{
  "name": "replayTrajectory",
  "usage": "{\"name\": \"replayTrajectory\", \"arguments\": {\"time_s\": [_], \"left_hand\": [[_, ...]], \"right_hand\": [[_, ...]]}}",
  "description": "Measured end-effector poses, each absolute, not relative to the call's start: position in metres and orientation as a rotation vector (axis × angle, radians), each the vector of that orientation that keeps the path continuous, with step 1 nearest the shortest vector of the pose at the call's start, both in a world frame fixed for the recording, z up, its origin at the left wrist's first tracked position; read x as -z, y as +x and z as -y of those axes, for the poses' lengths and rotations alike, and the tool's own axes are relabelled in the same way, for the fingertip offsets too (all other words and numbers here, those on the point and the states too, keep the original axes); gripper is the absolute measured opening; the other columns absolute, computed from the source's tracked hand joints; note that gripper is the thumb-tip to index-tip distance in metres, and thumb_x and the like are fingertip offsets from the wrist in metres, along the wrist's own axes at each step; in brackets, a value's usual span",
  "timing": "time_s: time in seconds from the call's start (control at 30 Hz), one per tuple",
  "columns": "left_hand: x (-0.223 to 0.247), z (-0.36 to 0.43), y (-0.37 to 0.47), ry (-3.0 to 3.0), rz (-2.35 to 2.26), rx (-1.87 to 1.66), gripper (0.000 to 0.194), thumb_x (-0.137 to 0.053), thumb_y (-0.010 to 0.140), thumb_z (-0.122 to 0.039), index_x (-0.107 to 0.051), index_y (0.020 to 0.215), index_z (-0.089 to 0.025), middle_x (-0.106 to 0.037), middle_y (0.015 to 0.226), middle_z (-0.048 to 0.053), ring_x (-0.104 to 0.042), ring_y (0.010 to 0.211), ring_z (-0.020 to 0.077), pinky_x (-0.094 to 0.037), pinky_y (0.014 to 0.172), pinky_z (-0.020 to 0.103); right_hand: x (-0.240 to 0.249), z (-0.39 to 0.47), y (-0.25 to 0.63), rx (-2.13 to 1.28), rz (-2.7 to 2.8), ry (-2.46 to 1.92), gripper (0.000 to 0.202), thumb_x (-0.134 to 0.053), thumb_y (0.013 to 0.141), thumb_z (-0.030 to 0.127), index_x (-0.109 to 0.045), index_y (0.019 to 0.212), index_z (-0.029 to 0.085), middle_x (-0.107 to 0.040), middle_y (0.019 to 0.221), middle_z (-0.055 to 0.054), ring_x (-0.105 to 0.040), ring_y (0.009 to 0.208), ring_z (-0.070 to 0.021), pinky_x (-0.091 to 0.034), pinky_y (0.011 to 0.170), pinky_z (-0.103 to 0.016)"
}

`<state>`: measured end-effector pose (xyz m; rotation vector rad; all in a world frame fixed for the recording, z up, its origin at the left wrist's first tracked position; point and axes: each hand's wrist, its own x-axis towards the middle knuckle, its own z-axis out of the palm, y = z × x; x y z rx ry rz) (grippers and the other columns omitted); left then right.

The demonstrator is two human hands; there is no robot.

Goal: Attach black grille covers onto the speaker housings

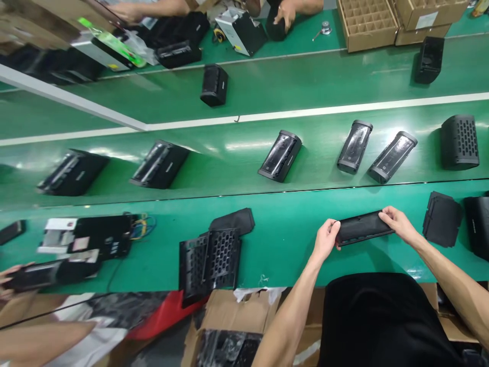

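A long black plastic panel is held level between my two hands, just above the green bench. My left hand pinches its left end, thumb on top. At the right end, my right hand grips the upper corner. To the left lie black honeycomb grilles in an overlapping pile, with dark flat sheets behind them. Right of my right hand rests a stack of thin black sheets, beside a black box-shaped housing cut off by the frame edge.
Beyond the bench, a green conveyor carries several black speaker-like units. A perforated housing stands at its right. Open cardboard boxes sit below the bench edge. At far left, a co-worker's hand holds a black unit; other people work across the line.
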<state>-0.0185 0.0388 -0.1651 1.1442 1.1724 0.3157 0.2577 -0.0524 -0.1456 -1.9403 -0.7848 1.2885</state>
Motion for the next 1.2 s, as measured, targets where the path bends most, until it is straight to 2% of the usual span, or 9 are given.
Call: {"name": "replayTrajectory", "arguments": {"time_s": [0.1,0.23,0.37,0.6,0.8,1.2], "left_hand": [[0.143,-0.030,-0.018,1.011,-1.088,-0.334,0.065,-0.070,0.081,-0.077,-0.056,0.109,-0.021,-0.065,0.069,-0.004,-0.061,0.052,0.0134,-0.050,0.050,0.024],[0.122,-0.025,-0.015,0.872,-1.003,-0.364,0.066,-0.081,0.074,-0.071,-0.053,0.109,-0.022,-0.065,0.071,-0.006,-0.057,0.049,0.0103,-0.048,0.046,0.021],[0.110,-0.023,-0.011,0.780,-0.976,-0.402,0.064,-0.085,0.074,-0.065,-0.054,0.110,-0.022,-0.063,0.067,-0.008,-0.052,0.046,0.0085,-0.043,0.046,0.020],[0.099,-0.020,-0.009,0.786,-1.003,-0.462,0.066,-0.088,0.070,-0.064,-0.057,0.108,-0.020,-0.059,0.062,-0.009,-0.050,0.050,0.0083,-0.040,0.051,0.021],[0.094,-0.016,-0.009,0.784,-0.993,-0.477,0.062,-0.086,0.071,-0.062,-0.056,0.106,-0.020,-0.057,0.062,-0.009,-0.048,0.049,0.0079,-0.035,0.049,0.020],[0.090,-0.018,-0.008,0.788,-0.990,-0.482,0.064,-0.087,0.072,-0.064,-0.058,0.108,-0.020,-0.062,0.068,-0.006,-0.054,0.055,0.0097,-0.045,0.054,0.022]], "right_hand": [[0.121,0.070,0.255,-1.393,0.626,-1.844,0.052,-0.065,0.085,0.076,-0.054,0.090,0.026,-0.048,0.058,0.008,-0.039,0.048,-0.0133,-0.029,0.048,-0.026],[0.095,0.085,0.251,-1.429,0.484,-1.724,0.056,-0.079,0.076,0.073,-0.058,0.096,0.025,-0.054,0.065,0.006,-0.044,0.052,-0.0127,-0.033,0.049,-0.025],[0.082,0.092,0.248,-1.399,0.407,-1.647,0.056,-0.087,0.071,0.069,-0.060,0.091,0.024,-0.054,0.068,0.005,-0.045,0.058,-0.0131,-0.036,0.053,-0.025],[0.074,0.100,0.244,-1.369,0.338,-1.585,0.054,-0.090,0.071,0.066,-0.062,0.091,0.024,-0.051,0.067,0.007,-0.041,0.059,-0.0115,-0.032,0.052,-0.024],[0.069,0.104,0.242,-1.353,0.325,-1.574,0.056,-0.090,0.070,0.066,-0.062,0.093,0.024,-0.057,0.070,0.005,-0.044,0.058,-0.0111,-0.032,0.051,-0.024],[0.066,0.101,0.242,-1.328,0.352,-1.599,0.056,-0.088,0.073,0.068,-0.063,0.095,0.023,-0.061,0.072,0.004,-0.045,0.058,-0.0121,-0.033,0.053,-0.025]]}}
